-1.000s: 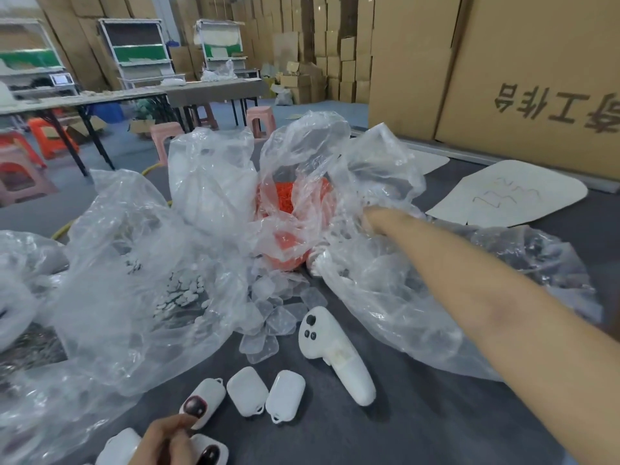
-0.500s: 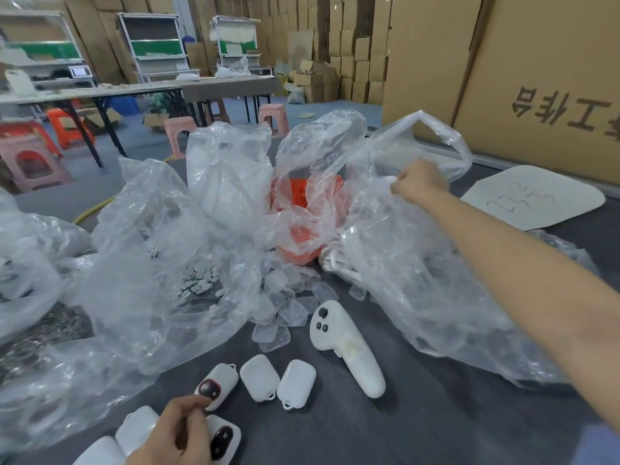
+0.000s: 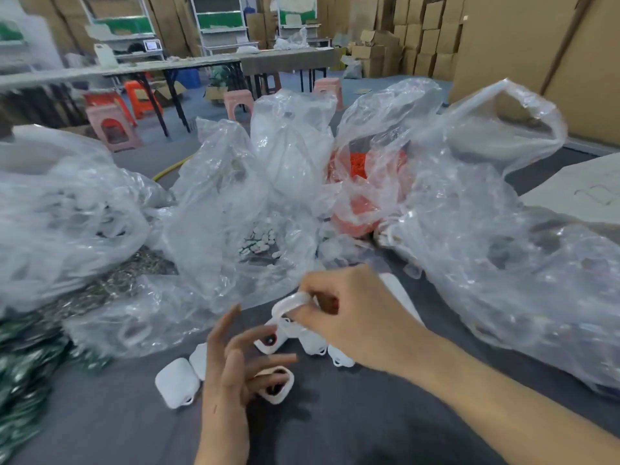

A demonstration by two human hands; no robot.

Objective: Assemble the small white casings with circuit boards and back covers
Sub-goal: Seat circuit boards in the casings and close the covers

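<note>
No legible text, label or number; only faint unreadable marks on the white sheet [image 3: 577,193]

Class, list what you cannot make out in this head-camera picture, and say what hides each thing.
Head view throughout.
- The white piece pinched by the right hand: fingers cover most of it; casing or cover, cannot tell.
- The open casing by the left hand: fingers cross it, inside unclear.
- The green heap at the left edge: blurred and cut off.
- The orange parts: veiled by the wrinkled clear bag.
</note>
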